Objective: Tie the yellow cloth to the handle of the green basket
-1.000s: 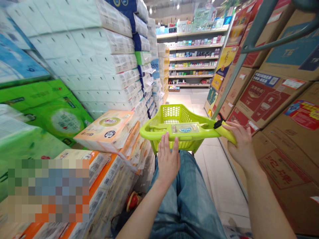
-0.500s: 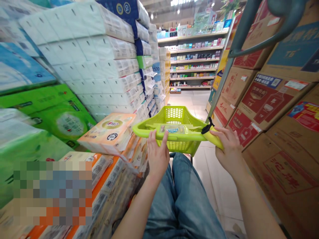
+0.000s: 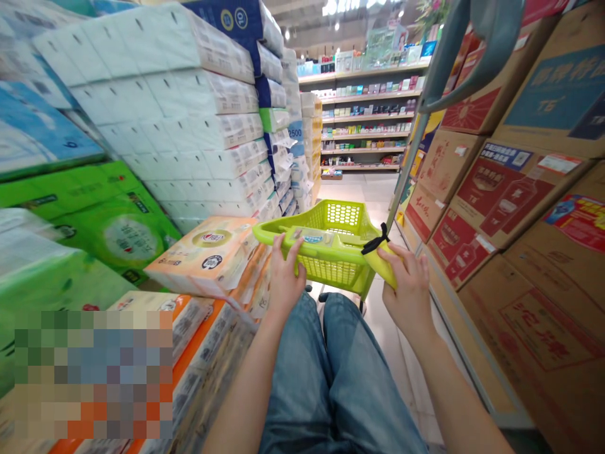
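Observation:
A lime-green shopping cart stands in the aisle right in front of my legs in blue jeans. My left hand rests on the left part of the cart's handle bar, fingers curled over it. My right hand is wrapped round the handle's right end, beside a black clip. The cart's basket looks empty.
Stacked packs of tissue and paper wall the left side, with an orange-and-white pack jutting out near the cart. Cardboard cartons line the right. A grey metal frame leans overhead at right. Shelves of goods close the aisle's far end.
The cart has swung left and closer to me. My left hand moved from flat against the bar's middle to gripping its left part. My right hand stayed on the handle's right end.

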A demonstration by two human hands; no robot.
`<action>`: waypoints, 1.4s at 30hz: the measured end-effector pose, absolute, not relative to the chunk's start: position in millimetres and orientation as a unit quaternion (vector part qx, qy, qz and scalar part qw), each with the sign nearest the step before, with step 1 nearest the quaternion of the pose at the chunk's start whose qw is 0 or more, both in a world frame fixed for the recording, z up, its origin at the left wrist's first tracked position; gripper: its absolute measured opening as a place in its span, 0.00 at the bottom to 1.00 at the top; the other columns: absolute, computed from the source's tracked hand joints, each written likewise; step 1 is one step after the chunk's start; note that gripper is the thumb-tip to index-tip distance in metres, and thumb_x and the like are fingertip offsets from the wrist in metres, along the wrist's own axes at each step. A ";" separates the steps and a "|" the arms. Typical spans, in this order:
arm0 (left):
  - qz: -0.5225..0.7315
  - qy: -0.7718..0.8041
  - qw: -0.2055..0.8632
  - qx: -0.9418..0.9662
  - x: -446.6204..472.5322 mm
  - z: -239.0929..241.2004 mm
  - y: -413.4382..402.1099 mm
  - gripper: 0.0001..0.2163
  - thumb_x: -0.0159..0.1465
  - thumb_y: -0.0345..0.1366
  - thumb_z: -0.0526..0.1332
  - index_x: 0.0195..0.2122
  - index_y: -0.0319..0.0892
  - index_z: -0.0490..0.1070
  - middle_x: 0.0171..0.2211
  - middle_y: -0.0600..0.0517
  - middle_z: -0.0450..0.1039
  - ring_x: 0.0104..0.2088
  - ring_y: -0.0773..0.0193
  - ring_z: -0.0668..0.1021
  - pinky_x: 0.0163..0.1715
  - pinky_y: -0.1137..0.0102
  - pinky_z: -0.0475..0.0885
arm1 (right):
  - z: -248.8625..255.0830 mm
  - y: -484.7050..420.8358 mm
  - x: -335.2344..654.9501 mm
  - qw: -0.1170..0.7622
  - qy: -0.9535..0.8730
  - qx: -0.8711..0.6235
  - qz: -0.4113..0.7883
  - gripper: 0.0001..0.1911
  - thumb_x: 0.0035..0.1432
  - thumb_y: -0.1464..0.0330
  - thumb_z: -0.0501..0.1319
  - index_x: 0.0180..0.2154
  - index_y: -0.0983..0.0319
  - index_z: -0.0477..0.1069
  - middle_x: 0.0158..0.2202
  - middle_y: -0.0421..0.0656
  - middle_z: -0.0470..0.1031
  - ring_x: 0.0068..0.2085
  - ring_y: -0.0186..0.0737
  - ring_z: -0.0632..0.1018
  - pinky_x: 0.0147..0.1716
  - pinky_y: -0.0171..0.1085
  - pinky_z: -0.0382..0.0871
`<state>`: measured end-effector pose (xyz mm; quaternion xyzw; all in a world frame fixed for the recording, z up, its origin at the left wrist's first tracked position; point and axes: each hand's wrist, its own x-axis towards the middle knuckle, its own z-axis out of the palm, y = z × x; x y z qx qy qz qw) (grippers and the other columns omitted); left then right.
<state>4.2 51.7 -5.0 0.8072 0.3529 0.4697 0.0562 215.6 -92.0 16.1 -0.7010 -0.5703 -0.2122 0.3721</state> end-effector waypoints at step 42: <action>0.366 0.315 -0.082 0.872 78.7 -28.5 -12.3 0.35 0.63 0.23 0.51 0.71 0.35 0.41 0.71 0.41 0.47 0.71 0.53 0.49 0.66 0.54 0.60 | -44.1 -85.3 201.4 0.395 -0.525 -0.701 -0.276 0.42 0.58 0.81 0.46 0.71 0.56 0.38 0.71 0.50 0.52 0.72 0.48 0.46 0.67 0.65 0.43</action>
